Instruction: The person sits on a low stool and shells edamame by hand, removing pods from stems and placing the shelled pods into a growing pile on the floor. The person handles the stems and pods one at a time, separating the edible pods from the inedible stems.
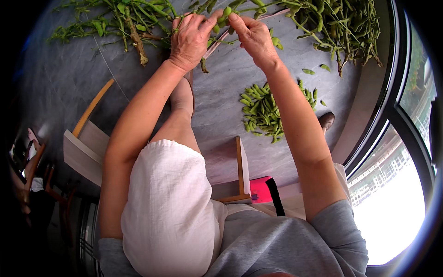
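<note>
Near the top middle, my left hand [192,39] is closed around a green soybean plant stem, its index finger and thumb at a cluster of green pods [222,20]. My right hand [254,38] pinches at the same cluster from the other side, thumb against the pods. Leafy soybean stalks [136,38] with thick brown stems lie beyond and left of my left hand. A big heap of soybean plants with pods [341,31] lies at the upper right. Picked soybean pods [263,107] form a pile on the grey floor, partly hidden by my right forearm.
Loose pods [308,71] lie on the grey tiled floor [221,104] at the right. A wooden-edged stool or low seat [238,166] is beneath me, with a pink item [260,190] beside it. Dark-framed glass [391,135] curves along the right.
</note>
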`<action>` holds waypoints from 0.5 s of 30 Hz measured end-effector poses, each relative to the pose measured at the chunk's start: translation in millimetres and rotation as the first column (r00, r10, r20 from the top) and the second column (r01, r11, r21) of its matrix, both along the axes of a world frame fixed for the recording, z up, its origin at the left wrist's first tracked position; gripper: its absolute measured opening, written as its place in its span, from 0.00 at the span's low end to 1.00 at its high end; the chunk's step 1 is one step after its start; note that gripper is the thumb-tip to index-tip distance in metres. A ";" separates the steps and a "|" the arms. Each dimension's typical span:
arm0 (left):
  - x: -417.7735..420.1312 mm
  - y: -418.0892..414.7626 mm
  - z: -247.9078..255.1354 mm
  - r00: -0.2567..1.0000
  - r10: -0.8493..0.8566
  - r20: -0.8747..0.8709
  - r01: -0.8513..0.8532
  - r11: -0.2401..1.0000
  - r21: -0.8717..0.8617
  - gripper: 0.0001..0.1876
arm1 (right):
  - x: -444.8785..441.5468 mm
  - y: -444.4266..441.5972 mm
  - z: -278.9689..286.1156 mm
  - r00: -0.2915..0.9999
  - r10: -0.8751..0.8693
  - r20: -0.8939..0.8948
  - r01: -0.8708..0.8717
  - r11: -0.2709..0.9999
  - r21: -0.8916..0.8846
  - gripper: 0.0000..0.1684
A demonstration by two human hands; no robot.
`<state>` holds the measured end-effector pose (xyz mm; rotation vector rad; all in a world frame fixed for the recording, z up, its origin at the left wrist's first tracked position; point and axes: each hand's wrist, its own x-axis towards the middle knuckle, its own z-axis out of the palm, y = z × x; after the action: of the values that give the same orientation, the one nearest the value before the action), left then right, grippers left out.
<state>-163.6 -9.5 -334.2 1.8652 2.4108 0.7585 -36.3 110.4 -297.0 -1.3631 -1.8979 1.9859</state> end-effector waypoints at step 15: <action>0.1 -1.9 6.8 0.996 -0.089 0.011 0.088 0.995 0.052 0.24 | 3.1 8.7 6.9 0.987 0.157 -0.017 -0.144 0.850 -0.507 0.20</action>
<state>-163.4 -11.4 -327.3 1.9638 2.3041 0.8315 -33.2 119.1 -290.1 -1.3704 -1.5886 2.7011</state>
